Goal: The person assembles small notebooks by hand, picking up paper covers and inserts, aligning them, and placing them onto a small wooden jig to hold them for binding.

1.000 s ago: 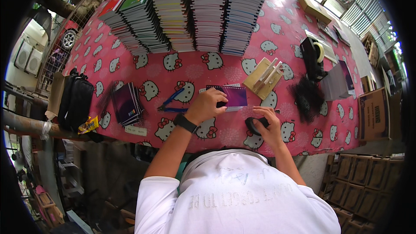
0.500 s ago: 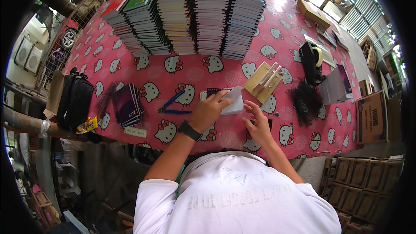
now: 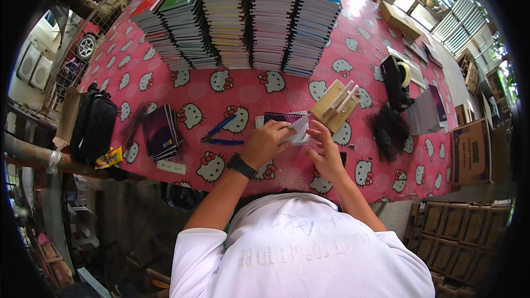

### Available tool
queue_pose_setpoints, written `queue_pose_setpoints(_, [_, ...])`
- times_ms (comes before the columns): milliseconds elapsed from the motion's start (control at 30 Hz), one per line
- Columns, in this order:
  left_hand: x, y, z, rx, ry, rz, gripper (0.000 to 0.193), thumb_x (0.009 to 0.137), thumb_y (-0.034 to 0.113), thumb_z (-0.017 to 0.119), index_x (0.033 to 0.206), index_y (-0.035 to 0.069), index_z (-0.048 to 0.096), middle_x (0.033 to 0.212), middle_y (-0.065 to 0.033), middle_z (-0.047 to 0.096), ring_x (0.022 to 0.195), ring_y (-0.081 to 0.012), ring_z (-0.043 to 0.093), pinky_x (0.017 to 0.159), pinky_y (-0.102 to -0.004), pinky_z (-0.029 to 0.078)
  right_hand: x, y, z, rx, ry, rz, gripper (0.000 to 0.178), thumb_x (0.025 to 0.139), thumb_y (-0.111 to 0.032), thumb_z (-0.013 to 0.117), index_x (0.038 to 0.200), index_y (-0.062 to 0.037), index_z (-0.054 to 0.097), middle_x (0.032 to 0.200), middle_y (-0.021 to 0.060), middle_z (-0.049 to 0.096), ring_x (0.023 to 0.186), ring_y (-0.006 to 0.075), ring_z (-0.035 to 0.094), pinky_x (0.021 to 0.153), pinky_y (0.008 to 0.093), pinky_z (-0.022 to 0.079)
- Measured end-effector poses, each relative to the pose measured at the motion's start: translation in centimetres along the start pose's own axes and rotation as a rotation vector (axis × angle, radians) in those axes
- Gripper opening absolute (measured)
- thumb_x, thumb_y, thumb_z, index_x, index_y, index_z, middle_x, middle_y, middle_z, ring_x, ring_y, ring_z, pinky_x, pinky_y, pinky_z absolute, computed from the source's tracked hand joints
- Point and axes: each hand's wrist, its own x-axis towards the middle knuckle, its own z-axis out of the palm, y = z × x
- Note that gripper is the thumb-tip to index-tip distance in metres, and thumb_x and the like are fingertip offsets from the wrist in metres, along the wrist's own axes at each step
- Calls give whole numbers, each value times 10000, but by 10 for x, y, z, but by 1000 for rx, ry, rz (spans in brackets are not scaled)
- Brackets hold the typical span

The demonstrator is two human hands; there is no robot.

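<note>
A small notebook with a purple cover (image 3: pixel 280 117) lies at the middle of the table, partly hidden under my hands. My left hand (image 3: pixel 269 143), with a black watch at the wrist, has its fingers closed over the notebook's white pages (image 3: pixel 298 131), which look bent up. Just right of those pages, my right hand (image 3: pixel 327 154) has its fingers apart and its fingertips close to the paper's edge; whether they touch it is unclear. Blue-handled pliers (image 3: pixel 223 131) lie left of my left hand. Beyond my right hand sits a wooden jig (image 3: pixel 335 105) with upright pieces.
Tall stacks of spiral notebooks (image 3: pixel 226 22) in several colours line the far side. Left are purple notebooks (image 3: pixel 161 135) and a black bag (image 3: pixel 95 127). Right are black spiral wires (image 3: pixel 388 132), a tape dispenser (image 3: pixel 396 80), a clear box (image 3: pixel 426 111) and a cardboard carton (image 3: pixel 471 152).
The white pages have shifted toward me, baring more of the purple cover. My right hand has moved slightly up and left, closer to the paper.
</note>
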Motion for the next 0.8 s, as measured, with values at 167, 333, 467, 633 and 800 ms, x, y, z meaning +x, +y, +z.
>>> queue_pose_setpoints(167, [1,0,-1,-7,-3,2,373,701,167,755,1065,138,679,1080,-44,642,971,-231,609,808,-348,528,2,11,2,106,-6,7,697,779,-17,586,1412,-126,317,1283,155,546,1053,188,567,912,307,432])
queue_pose_setpoints(333, [0,11,1,60,12,-69,323,737,237,738,1035,126,676,1069,-26,642,959,-207,612,766,-337,539,7,8,1,552,25,2,682,803,-5,553,1422,-86,280,1266,154,534,1172,234,512,952,321,414])
queue_pose_setpoints(467, [-4,15,10,118,96,-81,246,790,224,695,1003,108,663,1040,-34,648,916,-212,632,720,-342,547,14,-6,7,947,70,34,668,810,2,546,1413,-62,267,1235,149,535,1158,268,528,964,347,431])
queue_pose_setpoints(633, [2,9,8,-98,156,-136,180,862,140,626,1030,77,616,969,-101,672,847,-275,672,694,-375,543,24,24,8,1156,200,-53,515,814,-2,548,1302,-44,389,1138,127,585,1055,234,597,919,366,490])
queue_pose_setpoints(800, [7,3,6,-297,247,-285,293,895,125,589,1174,112,501,939,-162,677,799,-335,671,628,-407,533,32,26,9,1131,34,331,223,908,-103,543,1118,-30,528,1004,102,644,927,194,633,864,320,510])
